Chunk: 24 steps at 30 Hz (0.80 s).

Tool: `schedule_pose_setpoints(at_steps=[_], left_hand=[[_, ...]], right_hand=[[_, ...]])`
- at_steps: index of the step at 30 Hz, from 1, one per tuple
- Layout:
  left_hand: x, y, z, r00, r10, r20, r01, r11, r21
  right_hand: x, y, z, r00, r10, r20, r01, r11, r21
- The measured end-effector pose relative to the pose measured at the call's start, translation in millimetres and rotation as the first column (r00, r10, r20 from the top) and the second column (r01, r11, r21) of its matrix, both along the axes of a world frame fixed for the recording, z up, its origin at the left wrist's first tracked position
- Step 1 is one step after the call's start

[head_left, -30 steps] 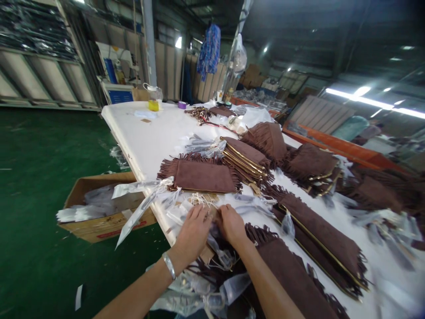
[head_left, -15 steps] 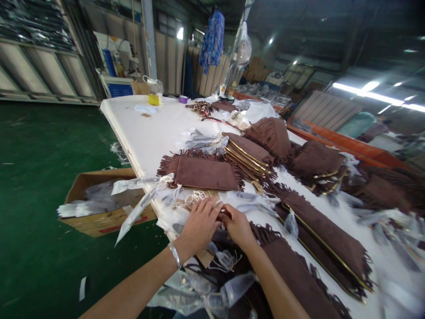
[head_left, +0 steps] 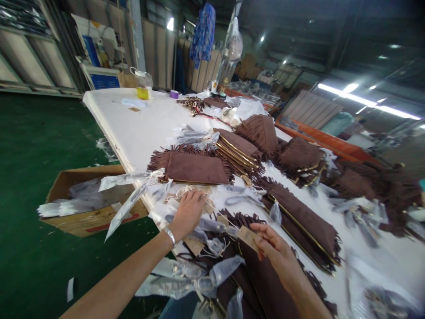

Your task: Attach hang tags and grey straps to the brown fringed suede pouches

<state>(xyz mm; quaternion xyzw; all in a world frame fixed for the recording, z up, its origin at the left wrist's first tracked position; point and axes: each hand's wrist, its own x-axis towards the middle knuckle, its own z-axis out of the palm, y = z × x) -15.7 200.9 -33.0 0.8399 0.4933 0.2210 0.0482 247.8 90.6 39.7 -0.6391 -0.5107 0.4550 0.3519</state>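
Between the fingers and thumb of my right hand (head_left: 274,243) is a brown cardboard hang tag (head_left: 247,237). A thin white string runs from it up and left towards my left hand (head_left: 190,213). That hand lies over a heap of tags with white strings (head_left: 186,190), fingers stretched across it and thumb hidden. Below my right hand lies a dark brown fringed pouch (head_left: 268,283), with plastic-wrapped straps (head_left: 212,274) beside it. Just beyond my left hand is another brown fringed pouch (head_left: 199,168), lying flat.
Stacked fringed pouches with gold zippers (head_left: 237,150) and a longer pouch pile (head_left: 302,226) cover the right side of the white table (head_left: 109,119). A cardboard box (head_left: 99,219) with plastic wrapping stands off the left edge. A jug with yellow liquid (head_left: 142,86) is farther back.
My hands were together over the tags; now they are apart. The right has drawn a hang tag away to the right and towards me. The view has shifted slightly right.
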Motion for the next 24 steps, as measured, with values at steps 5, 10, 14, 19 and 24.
schedule_pose_setpoints(at_steps=[5,10,14,19,24], left_hand=[[-1.5,-2.0,-3.2,0.998,-0.068,0.015,0.068,0.998,-0.01],[0.3,-3.5,0.3,0.996,-0.081,0.031,0.082,0.996,-0.035],[10.2,-10.1,9.7,0.992,-0.127,0.004,0.126,0.991,0.044],[21.4,-2.3,16.2,0.971,-0.238,0.014,0.239,0.97,-0.043],[18.9,16.8,23.7,0.971,-0.211,0.116,0.224,0.968,-0.116]], right_hand=[[32.8,-48.5,-11.9,0.998,-0.065,0.027,0.065,0.997,-0.028],[30.7,-48.5,-26.0,0.998,-0.041,0.037,0.042,0.999,-0.024],[4.5,-21.3,-18.3,0.991,-0.012,0.137,0.002,0.997,0.073],[-11.1,10.1,2.8,0.998,0.051,-0.037,-0.044,0.987,0.157],[1.2,34.0,-1.1,0.995,-0.055,0.085,0.034,0.973,0.23]])
